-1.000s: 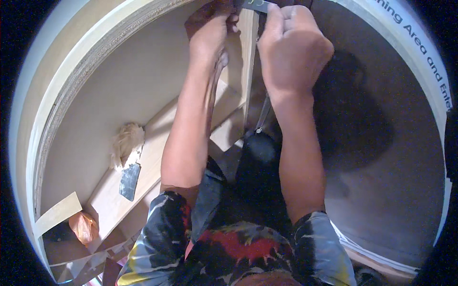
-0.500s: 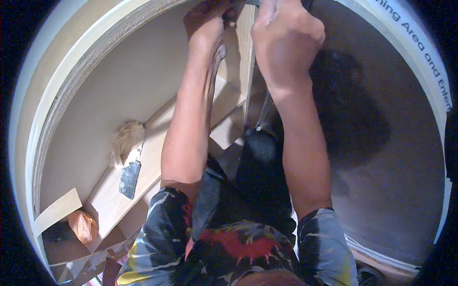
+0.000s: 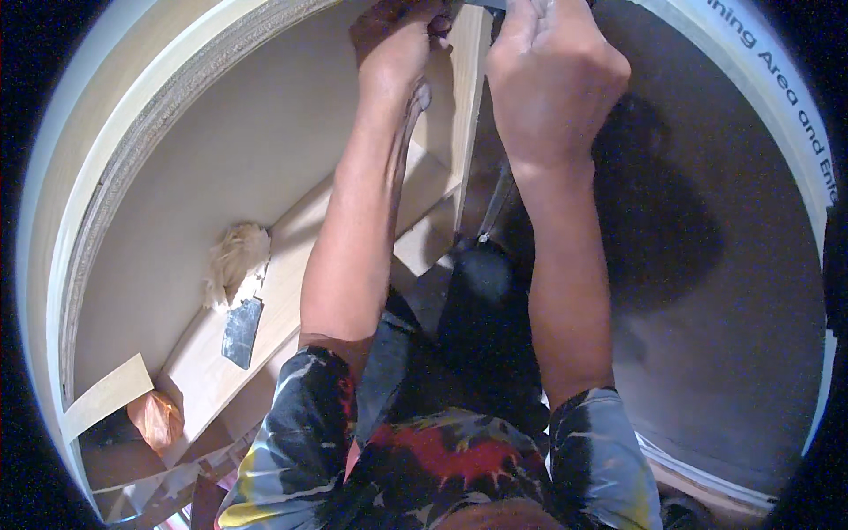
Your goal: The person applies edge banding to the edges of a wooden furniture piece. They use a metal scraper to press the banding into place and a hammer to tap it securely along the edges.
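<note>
Both my arms reach up to the far edge of the view, one on each side of an upright pale wooden board (image 3: 470,97). My left hand (image 3: 395,49) is left of the board, in shadow, its fingers curled. What it holds, if anything, I cannot make out. My right hand (image 3: 558,84) is closed, knuckles up, just right of the board. A thin grey flat edge (image 3: 484,3) shows by its fingertips, cut off by the frame, so its kind is hidden.
On a light wooden plank (image 3: 190,384) at left lie a crumpled cream clump (image 3: 237,263) and a flat grey blade-like piece (image 3: 239,332). An orange plastic bundle (image 3: 155,420) sits below. A dark panel (image 3: 707,353) spans the right; a curved rim (image 3: 150,132) surrounds everything.
Both hands have shifted slightly to the right in the view, and the right hand slightly lower. The things on the plank lie as before.
</note>
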{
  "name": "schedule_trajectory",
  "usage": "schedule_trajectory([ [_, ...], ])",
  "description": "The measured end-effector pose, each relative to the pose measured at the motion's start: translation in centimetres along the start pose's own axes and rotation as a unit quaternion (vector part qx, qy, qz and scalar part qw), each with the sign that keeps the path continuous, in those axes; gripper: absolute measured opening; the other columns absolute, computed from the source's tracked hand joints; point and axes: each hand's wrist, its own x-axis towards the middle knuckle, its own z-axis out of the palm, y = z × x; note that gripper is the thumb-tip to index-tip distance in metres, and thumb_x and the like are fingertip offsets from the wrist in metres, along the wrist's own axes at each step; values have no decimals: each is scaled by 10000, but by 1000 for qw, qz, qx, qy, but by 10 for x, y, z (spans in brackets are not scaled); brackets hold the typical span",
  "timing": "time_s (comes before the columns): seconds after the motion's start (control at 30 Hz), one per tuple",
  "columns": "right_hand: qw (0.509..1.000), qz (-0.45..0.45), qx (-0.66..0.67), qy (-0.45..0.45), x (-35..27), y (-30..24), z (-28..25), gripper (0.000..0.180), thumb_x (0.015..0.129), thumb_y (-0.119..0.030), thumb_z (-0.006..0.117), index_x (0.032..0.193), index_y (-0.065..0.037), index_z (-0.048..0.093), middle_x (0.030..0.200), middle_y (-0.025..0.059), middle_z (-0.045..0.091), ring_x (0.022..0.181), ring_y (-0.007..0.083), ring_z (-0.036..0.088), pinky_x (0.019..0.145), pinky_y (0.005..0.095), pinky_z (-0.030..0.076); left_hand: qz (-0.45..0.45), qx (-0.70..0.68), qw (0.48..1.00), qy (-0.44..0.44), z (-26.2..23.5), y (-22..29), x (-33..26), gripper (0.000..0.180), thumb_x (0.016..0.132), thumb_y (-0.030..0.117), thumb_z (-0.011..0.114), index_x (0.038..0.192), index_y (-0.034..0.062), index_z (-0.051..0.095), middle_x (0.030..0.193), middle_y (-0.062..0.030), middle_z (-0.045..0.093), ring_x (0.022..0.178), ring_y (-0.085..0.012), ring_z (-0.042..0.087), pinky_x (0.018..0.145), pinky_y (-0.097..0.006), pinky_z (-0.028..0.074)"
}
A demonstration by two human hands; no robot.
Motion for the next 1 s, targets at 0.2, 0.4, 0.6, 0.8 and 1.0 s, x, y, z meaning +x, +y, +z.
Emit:
schedule_trajectory([
  [0.2, 998, 17, -36, -45, 8, -7, 3, 175, 920, -116, 653, 795, -25, 570, 670, 213, 628, 636, 418, 659, 564, 494, 509, -23, -54, 998, 22, -1, -3, 4, 165, 945, 169, 691, 906, 9, 709, 766, -47, 679, 636, -128, 597, 578, -281, 485],
  [0.4, 993, 36, -33, -106, 15, -7, -4, 173, 932, -130, 618, 805, -19, 583, 709, 237, 650, 679, 431, 676, 602, 507, 523, -20, -53, 998, 11, -3, -10, 0, 175, 931, 166, 725, 925, -8, 711, 764, -51, 685, 642, -125, 610, 574, -274, 495],
  [0.6, 995, -17, 0, -98, 8, 0, -22, 174, 911, -119, 629, 774, -18, 593, 691, 228, 623, 659, 440, 643, 597, 518, 496, 2, -34, 999, 39, 0, -14, -9, 139, 908, 124, 742, 938, -9, 714, 768, -39, 692, 620, -115, 596, 562, -268, 484],
  [0.8, 998, -5, 4, -69, 11, -3, -19, 177, 875, -88, 660, 728, -7, 606, 645, 222, 601, 627, 436, 631, 594, 508, 490, 209, 172, 958, 92, -2, -37, 1, 238, 939, 200, 680, 1067, 2, 715, 870, -133, 720, 736, -233, 669, 652, -405, 540],
  [1.0, 986, 123, 40, -101, 15, -14, -24, 199, 865, -74, 661, 694, 10, 600, 622, 225, 591, 601, 434, 631, 586, 481, 493, 89, -44, 992, 80, 21, -15, -18, 261, 910, 197, 711, 917, -61, 752, 825, -93, 739, 755, -156, 671, 696, -331, 525],
])
